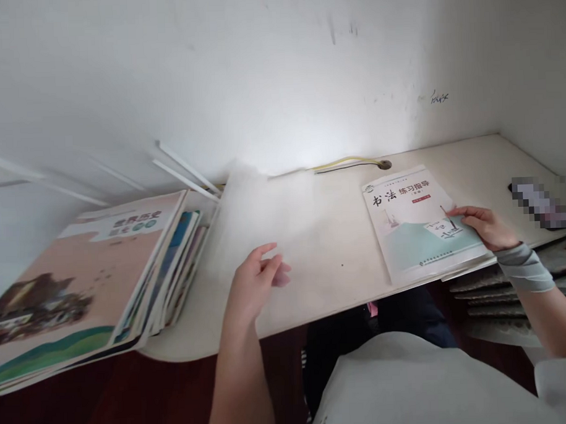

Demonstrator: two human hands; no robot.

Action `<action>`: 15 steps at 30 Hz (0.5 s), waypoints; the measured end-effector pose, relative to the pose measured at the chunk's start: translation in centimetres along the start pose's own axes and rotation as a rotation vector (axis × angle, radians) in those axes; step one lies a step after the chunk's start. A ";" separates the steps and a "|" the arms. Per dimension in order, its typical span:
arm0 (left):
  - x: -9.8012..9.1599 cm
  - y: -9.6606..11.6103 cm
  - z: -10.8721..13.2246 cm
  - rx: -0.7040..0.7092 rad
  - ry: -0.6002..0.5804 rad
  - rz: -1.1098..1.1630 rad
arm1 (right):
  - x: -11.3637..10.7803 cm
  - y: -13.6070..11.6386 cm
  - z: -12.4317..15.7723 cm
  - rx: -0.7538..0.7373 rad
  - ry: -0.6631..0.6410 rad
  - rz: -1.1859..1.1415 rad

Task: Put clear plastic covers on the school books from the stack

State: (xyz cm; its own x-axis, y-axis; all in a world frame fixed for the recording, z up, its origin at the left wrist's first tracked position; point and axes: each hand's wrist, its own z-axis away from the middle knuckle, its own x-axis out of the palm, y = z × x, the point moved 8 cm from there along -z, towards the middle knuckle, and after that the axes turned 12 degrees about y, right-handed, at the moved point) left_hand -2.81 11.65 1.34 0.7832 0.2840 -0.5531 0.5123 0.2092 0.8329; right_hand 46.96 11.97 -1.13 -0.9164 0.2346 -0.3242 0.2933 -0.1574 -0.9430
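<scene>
My left hand (260, 278) hovers over the middle of the white desk (321, 248), fingers loosely curled and apart, holding nothing; its motion blurs it slightly. My right hand (481, 225) rests on the right edge of a thin white and pale-green workbook (416, 223) with black Chinese title characters, thumb on the cover and fingers curled round the edge. The workbook lies flat near the desk's front edge, on top of other thin booklets.
A leaning stack of several large picture books (95, 280) fills the desk's left end, overhanging the front edge. A yellow and black cable (350, 164) runs along the wall. A blurred dark object (542, 203) lies at the far right. White walls enclose the desk.
</scene>
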 end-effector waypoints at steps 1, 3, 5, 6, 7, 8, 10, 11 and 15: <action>0.0 -0.4 0.1 0.019 0.011 -0.119 | 0.2 0.9 0.1 0.003 -0.003 0.027; -0.1 0.5 0.6 0.147 0.131 -0.338 | 0.9 1.6 0.5 -0.028 -0.010 0.089; 0.3 3.4 2.2 0.380 0.311 -0.447 | 1.4 1.3 0.9 -0.096 -0.013 0.180; 1.0 5.0 3.4 0.509 0.365 -0.451 | 1.6 1.0 1.1 -0.132 -0.006 0.242; 2.4 6.3 4.7 0.625 0.365 -0.440 | 1.7 0.7 1.2 -0.168 0.006 0.314; 4.3 7.3 5.9 0.718 0.307 -0.425 | 1.8 0.3 1.3 -0.204 0.020 0.389; 9.0 8.1 8.0 0.843 0.088 -0.418 | 1.9 -0.2 1.5 -0.273 0.060 0.530; 11.3 8.1 8.8 0.882 -0.019 -0.430 | 2.0 -0.3 1.6 -0.303 0.077 0.582; 16.8 6.6 9.8 0.889 -0.173 -0.529 | 2.1 0.2 1.6 -0.320 0.126 0.679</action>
State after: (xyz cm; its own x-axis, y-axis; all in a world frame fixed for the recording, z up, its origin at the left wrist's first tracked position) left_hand 17.19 8.67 -2.28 0.3874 0.2045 -0.8989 0.8237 -0.5148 0.2379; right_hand 44.67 10.94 -1.93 -0.4740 0.2963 -0.8292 0.8641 -0.0248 -0.5028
